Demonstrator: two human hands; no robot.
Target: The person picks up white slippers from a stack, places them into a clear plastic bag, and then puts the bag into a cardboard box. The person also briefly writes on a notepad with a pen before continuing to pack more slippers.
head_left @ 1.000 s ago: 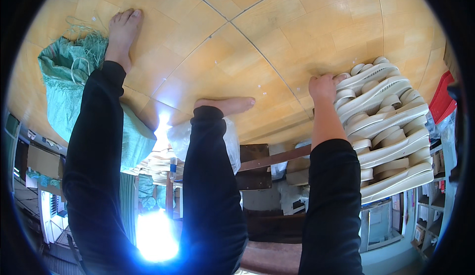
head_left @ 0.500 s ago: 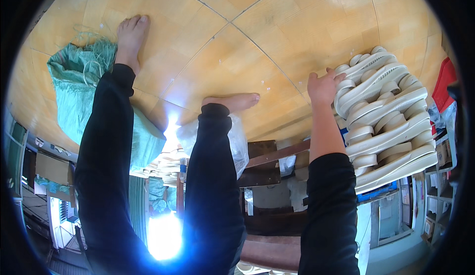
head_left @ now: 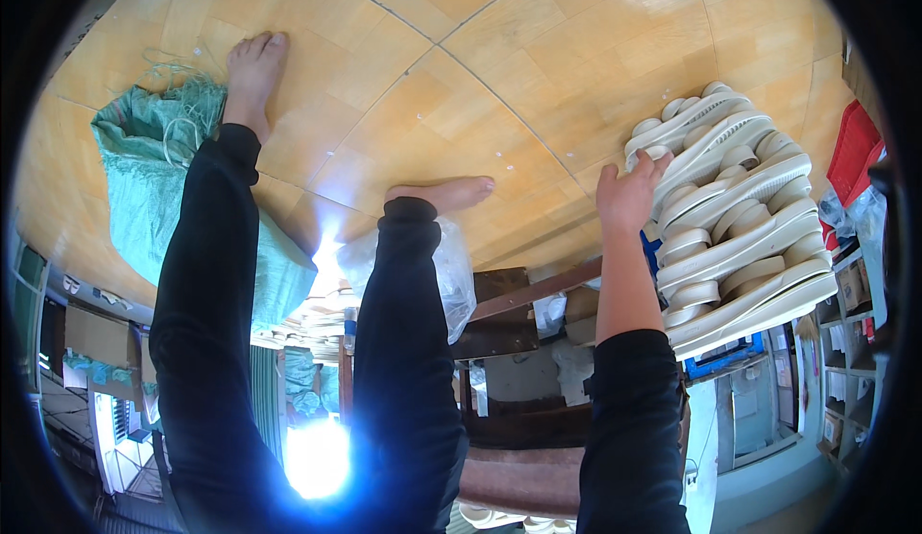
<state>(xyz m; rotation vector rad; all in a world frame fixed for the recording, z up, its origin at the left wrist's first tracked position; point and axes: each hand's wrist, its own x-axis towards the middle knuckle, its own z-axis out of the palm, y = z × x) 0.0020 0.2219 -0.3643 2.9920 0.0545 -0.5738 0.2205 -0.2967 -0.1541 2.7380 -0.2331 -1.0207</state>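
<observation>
My right hand reaches in at the right, thumb and fingers apart. Its fingertips lie at the left side of a tall stack of cream slippers; whether they touch is hard to tell. The hand holds nothing that I can see. Thick-soled, with wide straps, the slippers are piled in rows, soles facing right. My left hand is out of the picture.
A green woven sack gapes beside my left foot. Behind my right foot is a clear plastic bag. Yellow wooden flooring spreads around. Shelves and a red item stand far right.
The slipper stack appears slightly further left in view, and my right hand is now closer to its edge, a little lower. The sack and my left foot stay put.
</observation>
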